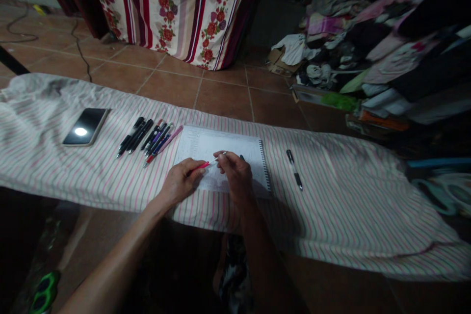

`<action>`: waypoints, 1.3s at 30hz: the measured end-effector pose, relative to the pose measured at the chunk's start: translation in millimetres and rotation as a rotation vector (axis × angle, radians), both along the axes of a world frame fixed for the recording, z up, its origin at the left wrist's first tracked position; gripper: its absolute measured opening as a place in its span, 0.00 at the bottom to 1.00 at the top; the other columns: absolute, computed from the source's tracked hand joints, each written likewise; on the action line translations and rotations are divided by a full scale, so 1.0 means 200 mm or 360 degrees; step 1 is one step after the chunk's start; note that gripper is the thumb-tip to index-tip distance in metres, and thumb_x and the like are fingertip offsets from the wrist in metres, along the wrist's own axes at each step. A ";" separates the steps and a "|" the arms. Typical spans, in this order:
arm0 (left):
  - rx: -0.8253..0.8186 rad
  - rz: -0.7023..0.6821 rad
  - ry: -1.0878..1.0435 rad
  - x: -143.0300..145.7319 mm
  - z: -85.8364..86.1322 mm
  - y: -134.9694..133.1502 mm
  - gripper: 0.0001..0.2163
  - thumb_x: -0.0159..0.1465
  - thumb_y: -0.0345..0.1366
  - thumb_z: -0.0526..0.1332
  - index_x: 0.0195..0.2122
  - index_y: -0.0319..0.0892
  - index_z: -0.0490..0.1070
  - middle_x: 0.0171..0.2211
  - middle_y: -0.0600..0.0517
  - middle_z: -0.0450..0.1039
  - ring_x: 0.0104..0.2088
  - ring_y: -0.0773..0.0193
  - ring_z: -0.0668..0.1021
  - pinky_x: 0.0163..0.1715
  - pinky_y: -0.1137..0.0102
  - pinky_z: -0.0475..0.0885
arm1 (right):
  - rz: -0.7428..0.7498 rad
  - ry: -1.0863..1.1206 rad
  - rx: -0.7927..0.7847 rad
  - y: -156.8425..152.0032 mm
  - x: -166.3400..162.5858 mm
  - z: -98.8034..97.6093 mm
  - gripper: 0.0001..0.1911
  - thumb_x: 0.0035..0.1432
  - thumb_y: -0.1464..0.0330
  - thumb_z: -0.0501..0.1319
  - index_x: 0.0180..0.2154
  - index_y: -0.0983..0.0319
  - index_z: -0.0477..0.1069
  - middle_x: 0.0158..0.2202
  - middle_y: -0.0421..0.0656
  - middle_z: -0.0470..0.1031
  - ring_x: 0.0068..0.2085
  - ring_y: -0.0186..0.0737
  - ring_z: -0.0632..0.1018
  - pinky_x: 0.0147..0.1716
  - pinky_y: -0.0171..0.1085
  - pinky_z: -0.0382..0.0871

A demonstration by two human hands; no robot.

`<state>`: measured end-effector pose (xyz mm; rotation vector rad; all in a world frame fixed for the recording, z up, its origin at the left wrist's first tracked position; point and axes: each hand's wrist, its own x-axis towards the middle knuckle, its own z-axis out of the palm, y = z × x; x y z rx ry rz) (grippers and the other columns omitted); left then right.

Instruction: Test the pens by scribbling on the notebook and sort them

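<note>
Over a spiral notebook (191,144) with writing on its page, my left hand (180,176) is closed around a red pen (202,165). The pen's thin, pale end points up and right to my right hand (237,171). There my thumb and fingertips pinch that pale end; whether it is a separate part I cannot tell. A small dark teal tip (242,157) shows beside the right hand's fingers, its remainder hidden. Both hands are just above the page, covering part of it.
A striped cloth (342,196) covers the low table. Several pens (154,140) lie in a group left of the notebook, with a phone (86,126) farther left. A black-and-clear pen (294,169) lies to the right. Behind are a floral curtain (176,10) and piled clothes (331,34).
</note>
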<state>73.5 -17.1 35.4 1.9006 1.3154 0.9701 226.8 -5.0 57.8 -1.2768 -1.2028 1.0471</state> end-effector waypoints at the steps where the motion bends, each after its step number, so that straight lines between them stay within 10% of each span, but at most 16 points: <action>1: 0.0001 -0.0010 -0.0004 0.00 0.00 0.00 0.11 0.62 0.37 0.54 0.41 0.41 0.72 0.31 0.51 0.72 0.33 0.65 0.74 0.34 0.71 0.68 | -0.0001 0.0020 -0.0003 0.00 0.00 0.00 0.11 0.51 0.62 0.58 0.28 0.61 0.73 0.24 0.39 0.71 0.23 0.30 0.66 0.21 0.31 0.60; 39: 0.0144 0.0139 -0.0115 0.00 0.05 0.00 0.05 0.59 0.35 0.59 0.35 0.42 0.72 0.31 0.51 0.71 0.34 0.65 0.74 0.35 0.70 0.68 | 0.0031 0.0067 0.0061 -0.02 -0.01 0.03 0.09 0.51 0.63 0.58 0.28 0.61 0.73 0.29 0.41 0.74 0.24 0.30 0.68 0.23 0.32 0.63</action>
